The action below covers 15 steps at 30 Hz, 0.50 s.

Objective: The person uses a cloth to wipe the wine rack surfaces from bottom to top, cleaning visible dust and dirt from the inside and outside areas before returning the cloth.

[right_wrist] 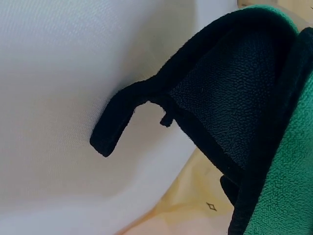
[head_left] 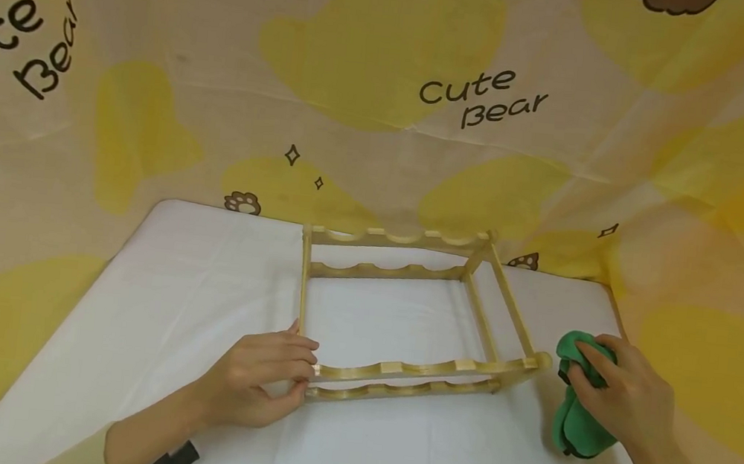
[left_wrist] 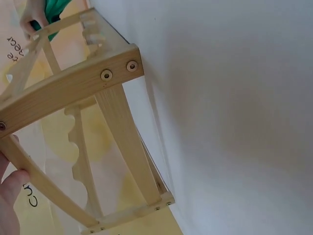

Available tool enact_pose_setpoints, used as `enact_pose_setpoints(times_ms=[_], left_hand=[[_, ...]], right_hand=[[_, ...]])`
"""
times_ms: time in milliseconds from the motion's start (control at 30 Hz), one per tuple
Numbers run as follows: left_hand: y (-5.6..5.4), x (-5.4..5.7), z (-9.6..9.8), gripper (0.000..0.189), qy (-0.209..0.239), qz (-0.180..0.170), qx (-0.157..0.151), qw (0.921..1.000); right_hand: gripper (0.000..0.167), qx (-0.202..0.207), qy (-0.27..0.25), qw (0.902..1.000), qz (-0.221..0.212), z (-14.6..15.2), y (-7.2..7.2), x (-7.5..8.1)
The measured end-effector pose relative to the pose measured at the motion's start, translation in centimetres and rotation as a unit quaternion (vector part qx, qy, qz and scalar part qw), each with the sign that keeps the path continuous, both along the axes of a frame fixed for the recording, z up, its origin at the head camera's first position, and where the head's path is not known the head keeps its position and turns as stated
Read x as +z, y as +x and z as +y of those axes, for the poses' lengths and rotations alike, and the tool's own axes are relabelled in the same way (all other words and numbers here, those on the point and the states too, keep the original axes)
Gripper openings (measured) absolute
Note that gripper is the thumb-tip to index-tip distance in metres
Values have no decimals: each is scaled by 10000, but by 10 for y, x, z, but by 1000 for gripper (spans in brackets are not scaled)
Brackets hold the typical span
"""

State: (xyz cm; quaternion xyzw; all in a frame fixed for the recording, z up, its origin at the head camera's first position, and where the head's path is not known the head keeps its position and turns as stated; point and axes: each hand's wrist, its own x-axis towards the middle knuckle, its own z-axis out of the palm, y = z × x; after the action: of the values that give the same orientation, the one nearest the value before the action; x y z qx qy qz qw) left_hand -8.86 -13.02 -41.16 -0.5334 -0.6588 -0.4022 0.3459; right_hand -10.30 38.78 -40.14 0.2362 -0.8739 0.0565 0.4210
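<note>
A pale wooden rack (head_left: 464, 364) with scalloped rails stands on the white-covered table. At its near left corner, my left hand (head_left: 253, 381) grips the frame; the left wrist view has the thumb (left_wrist: 14, 186) and a finger at one slat, with the rack's screwed end bar (left_wrist: 63, 90) in front. To the right of the rack, my right hand (head_left: 639, 392) holds a bunched green cloth (head_left: 585, 428) by its upper part, and its lower end hangs down. Close up in the right wrist view, the cloth (right_wrist: 283, 186) has black edging, a dark inner side and a black strap.
A white cover (head_left: 390, 458) lies over the table, its right edge running near my right hand. Behind and at both sides hangs a yellow and beige printed curtain (head_left: 376, 46), close behind the rack's far rails.
</note>
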Motion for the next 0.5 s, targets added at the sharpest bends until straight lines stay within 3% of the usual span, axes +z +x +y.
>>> enact_pose_setpoints(times_ms=[500], left_hand=[[-24, -6, -12, 16, 190, -452, -240, 9985]], right_hand=[[51, 75, 65, 9999, -92, -2, -6, 5]])
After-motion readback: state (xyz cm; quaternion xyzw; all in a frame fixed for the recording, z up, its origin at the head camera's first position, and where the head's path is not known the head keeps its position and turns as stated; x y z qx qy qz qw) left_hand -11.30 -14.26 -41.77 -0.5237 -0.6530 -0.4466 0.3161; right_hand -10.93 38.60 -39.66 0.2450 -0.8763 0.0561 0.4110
